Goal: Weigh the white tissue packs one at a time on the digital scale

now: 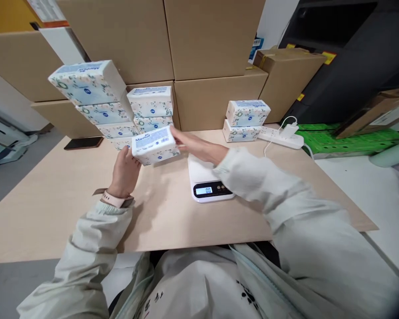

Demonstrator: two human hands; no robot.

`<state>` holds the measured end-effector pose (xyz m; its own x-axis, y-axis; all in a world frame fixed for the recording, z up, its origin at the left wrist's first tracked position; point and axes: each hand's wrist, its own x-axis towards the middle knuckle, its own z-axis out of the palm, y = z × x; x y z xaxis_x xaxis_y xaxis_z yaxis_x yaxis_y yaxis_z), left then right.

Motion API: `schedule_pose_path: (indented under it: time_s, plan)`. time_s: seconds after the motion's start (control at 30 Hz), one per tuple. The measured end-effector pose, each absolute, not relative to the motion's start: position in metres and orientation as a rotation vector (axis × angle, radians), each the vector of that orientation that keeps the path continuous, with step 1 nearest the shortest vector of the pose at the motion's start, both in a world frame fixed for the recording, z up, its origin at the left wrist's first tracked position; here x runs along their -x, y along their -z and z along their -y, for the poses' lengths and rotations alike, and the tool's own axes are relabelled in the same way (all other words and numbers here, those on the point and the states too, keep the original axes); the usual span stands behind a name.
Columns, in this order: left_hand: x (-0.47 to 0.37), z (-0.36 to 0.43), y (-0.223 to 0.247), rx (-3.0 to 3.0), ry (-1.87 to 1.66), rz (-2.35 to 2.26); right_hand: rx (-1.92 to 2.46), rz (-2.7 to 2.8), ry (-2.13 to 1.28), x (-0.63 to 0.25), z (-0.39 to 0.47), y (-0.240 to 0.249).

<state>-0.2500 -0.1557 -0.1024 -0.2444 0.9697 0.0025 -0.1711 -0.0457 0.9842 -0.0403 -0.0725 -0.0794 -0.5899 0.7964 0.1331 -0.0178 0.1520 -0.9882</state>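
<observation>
My left hand [124, 172] and my right hand [197, 144] hold one pack of tissues [155, 145] between them, raised over the table and slightly tilted. The left fingers grip its left end and the right fingers its right end. Just right of the pack, partly under my right forearm, lies a white digital scale [199, 172] with its display lit at 0.0. Behind the held pack rise a tall stack of tissue packs [101, 113] and a shorter stack [151, 103]. Two more packs [248, 114] stand one on the other at the back right.
Large cardboard boxes [216, 40] line the table's [173, 221] back edge. A phone [84, 142] lies at the left. The white power strip [282, 136], with a plug and cable, sits at the right. Beyond it are a green crate-like thing [349, 141] and another carton [379, 113].
</observation>
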Motion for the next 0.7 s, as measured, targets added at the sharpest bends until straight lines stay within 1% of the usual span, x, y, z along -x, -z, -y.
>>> schedule_pose_path:
  time_s: [0.07, 0.17, 0.23, 0.33, 0.53, 0.6, 0.7]
  plan:
    - [0.22, 0.17, 0.089, -1.08, -1.482, -1.078, 0.79, 1.789, -1.474, 0.0, 0.092, 0.073]
    - [0.177, 0.181, 0.08, -1.209, -1.401, -0.906, 0.919, 1.727, -1.253, -0.06, 0.124, 0.083]
    - [0.154, 0.183, 0.084, -1.249, -1.316, -0.831, 1.015, 1.65, -1.202, -0.089, 0.14, 0.097]
    - [0.132, 0.179, 0.098, -1.239, -1.236, -0.78, 1.072, 1.56, -1.236, -0.113, 0.149, 0.12]
    - [0.131, 0.173, 0.124, -1.221, -1.171, -0.825, 1.052, 1.467, -1.28, -0.121, 0.14, 0.146]
    - [0.142, 0.176, 0.137, -1.201, -1.167, -0.908, 1.081, 1.387, -1.185, -0.124, 0.134, 0.156]
    - [0.162, 0.183, 0.16, -1.129, -1.288, -1.041, 1.145, 1.247, -0.926, -0.133, 0.127, 0.173]
